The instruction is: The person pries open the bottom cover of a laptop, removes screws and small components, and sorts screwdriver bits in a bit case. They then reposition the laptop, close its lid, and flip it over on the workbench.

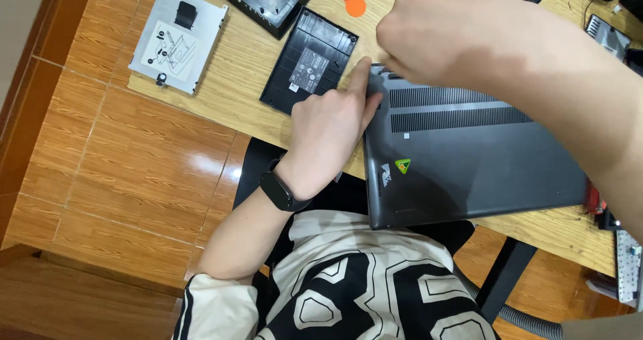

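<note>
The upturned grey laptop (462, 159) lay at the counter's (241, 72) near edge. The left hand (331, 136) pressed its ten o'clock corner, grip narrow, forefinger out. The right hand (445, 35), fisted, hid whatever it held.

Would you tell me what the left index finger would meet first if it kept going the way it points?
Probably the right hand, directly beyond the left hand near the grey laptop's corner; depth is unclear.

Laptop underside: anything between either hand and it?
Nothing visible. The left hand already presses the grey laptop at its upper-left corner, forefinger extended. The right hand sits at that corner too; its fingertips are hidden, so contact is unclear.
</note>
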